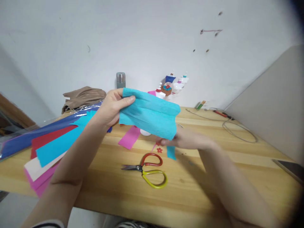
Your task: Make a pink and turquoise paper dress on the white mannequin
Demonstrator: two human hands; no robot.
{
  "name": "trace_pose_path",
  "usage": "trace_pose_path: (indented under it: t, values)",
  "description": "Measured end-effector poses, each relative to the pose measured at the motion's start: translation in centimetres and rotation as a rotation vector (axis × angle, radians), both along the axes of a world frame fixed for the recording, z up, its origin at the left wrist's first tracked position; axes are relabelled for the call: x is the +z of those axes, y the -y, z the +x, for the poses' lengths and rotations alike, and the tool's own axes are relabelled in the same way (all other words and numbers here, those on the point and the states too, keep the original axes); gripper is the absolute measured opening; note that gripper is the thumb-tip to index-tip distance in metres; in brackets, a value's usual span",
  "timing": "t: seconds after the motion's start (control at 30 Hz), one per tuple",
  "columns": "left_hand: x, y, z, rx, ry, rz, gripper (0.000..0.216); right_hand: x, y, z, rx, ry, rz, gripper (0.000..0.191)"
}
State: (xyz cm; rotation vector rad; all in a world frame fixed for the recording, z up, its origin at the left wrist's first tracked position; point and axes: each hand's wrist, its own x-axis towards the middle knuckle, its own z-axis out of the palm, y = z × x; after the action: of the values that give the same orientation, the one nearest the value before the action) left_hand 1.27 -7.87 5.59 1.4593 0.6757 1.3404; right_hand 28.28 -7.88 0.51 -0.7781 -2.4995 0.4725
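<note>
A sheet of turquoise crepe paper point(149, 114) is raised above the table, pinched at its left end between the thumb and fingers of my left hand point(112, 106). My right hand point(187, 139) is low at the sheet's lower right corner, blurred, with its fingers partly hidden behind the paper. Close to those fingers lie small red paper flowers point(159, 150) and a small blue paper strip point(171, 152). Scissors point(139, 168) with one red and one yellow handle rest in front, blades pointing left. A pink paper piece point(129, 137) lies beneath the raised sheet.
Colored paper sheets point(57, 142) and a plastic-wrapped blue roll point(35, 139) cover the left side. Brown cloth point(85, 98), a flask point(121, 79) and decorated white bottles point(178, 85) stand along the wall. A cable point(237, 134) and a dark flat device point(289, 169) are at right.
</note>
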Motion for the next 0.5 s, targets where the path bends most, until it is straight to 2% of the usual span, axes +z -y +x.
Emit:
trace_pose_path:
  t: [0.03, 0.1, 0.17, 0.23, 0.3, 0.37, 0.5]
  values:
    - [0.0, 0.0, 0.2, 0.006, 0.023, 0.005, 0.039, 0.5, -0.7, 0.9, 0.028, 0.013, -0.196, 0.023]
    - [0.0, -0.1, 0.5, 0.017, 0.064, 0.006, 0.033, 1.2, -1.8, 2.4, -0.131, -0.198, -0.398, 0.033]
    - [-0.2, -0.3, 0.9, 0.035, 0.101, -0.014, 0.029, 1.6, -2.2, 3.3, -0.217, -0.533, -0.470, 0.039]
    - [-0.6, -0.4, 1.3, 0.048, 0.135, -0.058, 0.027, 1.8, -1.9, 3.4, -0.226, -0.765, -0.502, 0.048]
    - [-1.0, -0.4, 1.9, 0.054, 0.172, -0.099, 0.024, 1.9, -1.3, 2.9, -0.234, -0.841, -0.476, 0.052]
    - [-1.3, -0.3, 2.5, 0.045, 0.190, -0.130, 0.022, 2.0, -0.7, 2.1, -0.273, -0.852, -0.377, 0.053]
    - [-1.8, 0.4, 3.7, -0.019, 0.153, -0.211, 0.026, 1.8, -0.4, 1.2, -0.358, -0.862, -0.133, 0.036]
